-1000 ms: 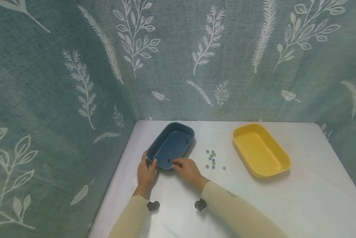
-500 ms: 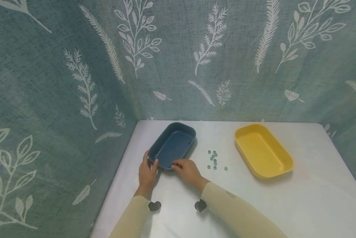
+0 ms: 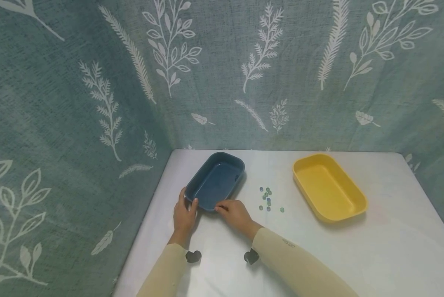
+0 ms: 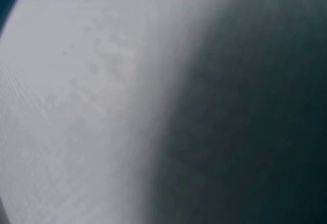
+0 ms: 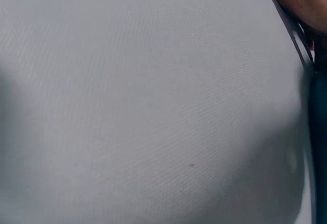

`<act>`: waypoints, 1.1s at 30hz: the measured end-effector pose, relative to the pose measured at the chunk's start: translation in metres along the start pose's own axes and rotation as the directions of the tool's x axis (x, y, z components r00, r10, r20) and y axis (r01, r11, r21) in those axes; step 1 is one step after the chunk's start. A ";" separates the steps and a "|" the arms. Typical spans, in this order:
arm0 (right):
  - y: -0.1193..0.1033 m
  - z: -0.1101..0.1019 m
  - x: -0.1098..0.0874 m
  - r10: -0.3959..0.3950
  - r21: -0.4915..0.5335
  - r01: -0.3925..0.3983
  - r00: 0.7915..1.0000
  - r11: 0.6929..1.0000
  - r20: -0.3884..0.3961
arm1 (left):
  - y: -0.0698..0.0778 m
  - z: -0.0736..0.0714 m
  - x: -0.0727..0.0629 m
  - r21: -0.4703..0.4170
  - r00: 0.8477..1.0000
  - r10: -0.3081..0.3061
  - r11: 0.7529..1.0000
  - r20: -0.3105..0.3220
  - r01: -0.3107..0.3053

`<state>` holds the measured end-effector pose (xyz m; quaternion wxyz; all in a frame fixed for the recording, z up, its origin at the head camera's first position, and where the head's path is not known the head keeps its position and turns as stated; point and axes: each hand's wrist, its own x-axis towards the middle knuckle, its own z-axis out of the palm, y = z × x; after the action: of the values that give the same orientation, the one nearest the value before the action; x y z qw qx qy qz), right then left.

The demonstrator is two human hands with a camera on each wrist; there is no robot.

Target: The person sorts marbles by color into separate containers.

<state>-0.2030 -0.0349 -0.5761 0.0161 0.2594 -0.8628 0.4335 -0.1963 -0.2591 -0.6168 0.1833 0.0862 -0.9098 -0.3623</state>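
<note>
In the head view a dark blue tray (image 3: 216,183) stands at the table's back left. My left hand (image 3: 184,216) holds its near left corner, with the thumb at the near side and the fingers along the left side. At the near right corner my right hand (image 3: 234,211) has its thumb and index finger pinched together just inside the rim. The small glass bead there is hidden behind those fingers. A dark bead (image 3: 236,178) shows by the tray's right wall. Several clear green and blue glass beads (image 3: 268,199) lie scattered on the table to the right.
A yellow tray (image 3: 329,187) sits on the white table (image 3: 311,255) at the right. Patterned green cloth (image 3: 222,82) hangs behind and to the left. The left wrist view is mostly a blurred white surface (image 4: 76,106); the right wrist view shows mainly white tabletop (image 5: 153,96).
One second ago small dark beads showed near the tray's near corner; now they are out of sight by my right fingertips. Both hands have stayed nearly in place.
</note>
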 end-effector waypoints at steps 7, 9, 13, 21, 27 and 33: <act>0.003 0.001 -0.003 0.022 -0.002 -0.022 0.999 1.000 0.038 | 0.003 -0.002 -0.002 -0.014 0.999 -0.023 1.000 0.023 0.023; 0.004 0.000 -0.004 0.026 0.007 -0.026 0.999 1.000 0.042 | 0.003 -0.003 -0.002 -0.017 0.999 -0.026 1.000 0.027 0.026; 0.004 -0.001 -0.006 0.029 0.020 -0.030 0.999 0.999 0.046 | 0.005 -0.003 -0.002 -0.017 0.999 -0.029 0.999 0.030 0.029; 0.008 -0.014 -0.008 0.013 0.008 -0.014 0.999 1.000 0.038 | 0.006 -0.003 -0.001 -0.014 0.999 -0.022 1.000 0.032 0.022; 0.025 -0.031 -0.008 0.080 -0.034 -0.079 0.997 0.996 0.004 | 0.005 -0.003 -0.002 -0.021 0.998 -0.039 0.999 0.042 0.040; 0.047 -0.051 -0.011 0.078 -0.111 -0.083 0.996 0.990 -0.049 | 0.004 -0.002 -0.003 -0.019 0.997 -0.059 0.998 0.057 0.061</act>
<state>-0.2255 0.0314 -0.5814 0.0326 0.2131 -0.8952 0.3900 -0.1932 -0.2563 -0.6131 0.1475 0.1014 -0.9078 -0.3793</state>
